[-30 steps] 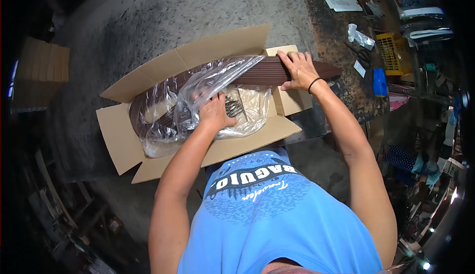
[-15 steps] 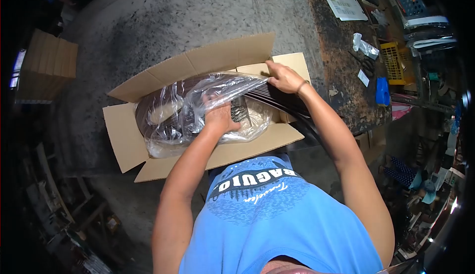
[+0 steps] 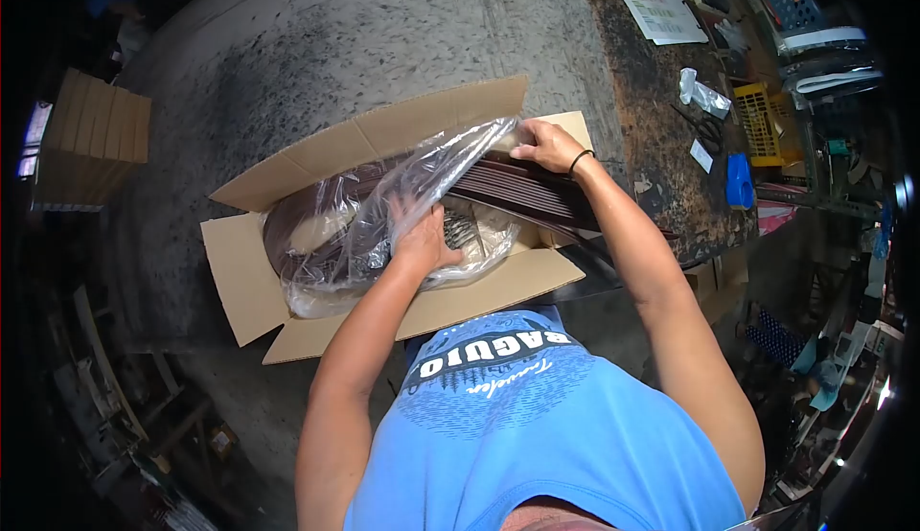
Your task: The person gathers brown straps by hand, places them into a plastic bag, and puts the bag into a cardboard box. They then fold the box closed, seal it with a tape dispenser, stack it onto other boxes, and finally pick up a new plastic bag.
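An open cardboard box [image 3: 235, 267] holds a clear plastic bag [image 3: 383, 196] with a coil of dark brown, ribbed strips [image 3: 517, 189] in it. The ends of the strips stick out of the bag over the box's right end. My left hand [image 3: 422, 242] reaches into the bag's mouth, thumb spread, its fingertips partly covered by the film and resting on the contents. At the upper right of the box, my right hand [image 3: 553, 148] pinches the bag's edge and holds it raised above the strips.
Stacked cardboard [image 3: 96, 138] stands at the far left. Along the table's right side lie a printed sheet [image 3: 659, 11], a small plastic-wrapped item [image 3: 704, 93], scissors [image 3: 704, 126], a blue plastic object [image 3: 739, 181] and a yellow basket [image 3: 757, 124].
My right hand has pulled the bag's edge up and back, uncovering more of the brown strips. My left hand stays nearly in place inside the bag.
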`<state>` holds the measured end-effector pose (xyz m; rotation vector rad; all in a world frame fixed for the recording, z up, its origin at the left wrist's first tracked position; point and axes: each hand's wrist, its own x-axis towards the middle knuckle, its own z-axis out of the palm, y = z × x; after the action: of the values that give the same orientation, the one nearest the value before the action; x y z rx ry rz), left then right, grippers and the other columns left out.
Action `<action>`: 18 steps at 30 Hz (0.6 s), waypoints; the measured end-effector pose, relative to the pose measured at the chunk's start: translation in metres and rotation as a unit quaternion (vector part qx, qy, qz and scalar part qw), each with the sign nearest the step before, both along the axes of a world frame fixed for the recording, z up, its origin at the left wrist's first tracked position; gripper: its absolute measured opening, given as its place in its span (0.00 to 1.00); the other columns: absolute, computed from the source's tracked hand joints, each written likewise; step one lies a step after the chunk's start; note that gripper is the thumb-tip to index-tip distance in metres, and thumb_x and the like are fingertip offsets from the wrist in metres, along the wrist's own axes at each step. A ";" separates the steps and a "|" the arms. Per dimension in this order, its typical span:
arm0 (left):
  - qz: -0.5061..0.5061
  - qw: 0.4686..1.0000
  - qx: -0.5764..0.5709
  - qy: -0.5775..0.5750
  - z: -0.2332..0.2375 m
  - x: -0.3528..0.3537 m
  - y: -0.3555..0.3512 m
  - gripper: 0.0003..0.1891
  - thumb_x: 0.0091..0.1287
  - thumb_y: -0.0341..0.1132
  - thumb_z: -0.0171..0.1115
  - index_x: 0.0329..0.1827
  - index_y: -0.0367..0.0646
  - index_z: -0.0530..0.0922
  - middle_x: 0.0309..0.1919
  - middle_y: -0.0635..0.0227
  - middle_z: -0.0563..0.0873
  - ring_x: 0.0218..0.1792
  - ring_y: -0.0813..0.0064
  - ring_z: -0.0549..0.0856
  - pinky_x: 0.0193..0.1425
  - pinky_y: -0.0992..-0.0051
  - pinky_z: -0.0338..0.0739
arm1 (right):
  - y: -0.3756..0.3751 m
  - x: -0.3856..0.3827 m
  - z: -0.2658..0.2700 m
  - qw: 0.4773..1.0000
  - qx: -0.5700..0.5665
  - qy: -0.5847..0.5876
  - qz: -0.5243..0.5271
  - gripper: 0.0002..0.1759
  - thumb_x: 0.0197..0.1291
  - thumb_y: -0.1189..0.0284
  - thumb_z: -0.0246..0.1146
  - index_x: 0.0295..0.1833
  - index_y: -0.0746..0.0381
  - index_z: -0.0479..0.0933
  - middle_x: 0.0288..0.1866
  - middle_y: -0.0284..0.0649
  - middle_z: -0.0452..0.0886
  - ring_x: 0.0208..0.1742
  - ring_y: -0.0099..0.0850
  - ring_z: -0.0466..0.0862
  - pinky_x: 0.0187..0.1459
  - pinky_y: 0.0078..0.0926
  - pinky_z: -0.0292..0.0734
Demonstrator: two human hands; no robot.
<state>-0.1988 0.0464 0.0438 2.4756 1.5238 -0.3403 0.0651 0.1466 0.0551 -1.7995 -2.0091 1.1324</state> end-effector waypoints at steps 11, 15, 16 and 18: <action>0.011 1.000 -0.019 -0.008 0.007 0.001 0.006 0.46 0.38 0.67 0.67 0.51 0.36 0.74 0.58 0.51 0.72 0.64 0.53 0.65 0.67 0.44 0.50 | -0.036 0.029 0.038 0.971 0.158 -0.155 0.091 0.52 0.40 0.42 0.68 0.66 0.64 0.62 0.62 0.55 0.67 0.63 0.49 0.69 0.59 0.39 0.65; 0.022 0.997 -0.063 -0.024 0.008 0.001 0.010 0.46 0.37 0.69 0.67 0.49 0.37 0.75 0.53 0.51 0.76 0.63 0.52 0.68 0.67 0.43 0.49 | -0.097 0.006 0.047 0.939 0.108 -0.278 0.172 0.70 0.27 0.43 0.73 0.73 0.63 0.46 0.61 0.53 0.65 0.61 0.52 0.66 0.59 0.46 0.62; 0.016 0.998 -0.053 -0.027 0.013 0.001 0.012 0.46 0.41 0.71 0.63 0.50 0.35 0.75 0.53 0.48 0.77 0.61 0.50 0.71 0.67 0.48 0.55 | -0.102 0.001 0.046 0.939 0.092 -0.293 0.153 0.64 0.32 0.50 0.73 0.73 0.64 0.48 0.55 0.50 0.68 0.56 0.49 0.70 0.54 0.44 0.65; 0.042 0.993 -0.093 -0.053 0.006 0.000 0.023 0.46 0.45 0.72 0.60 0.51 0.34 0.74 0.53 0.46 0.77 0.60 0.50 0.72 0.66 0.53 0.59 | -0.108 0.000 0.036 0.939 0.077 -0.310 0.129 0.58 0.36 0.57 0.72 0.72 0.64 0.50 0.50 0.48 0.71 0.50 0.46 0.73 0.49 0.42 0.68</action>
<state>-0.1992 0.0698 0.0503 2.2429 1.4763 -0.3158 0.0650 0.0387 0.0907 -2.0238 -2.6528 0.4525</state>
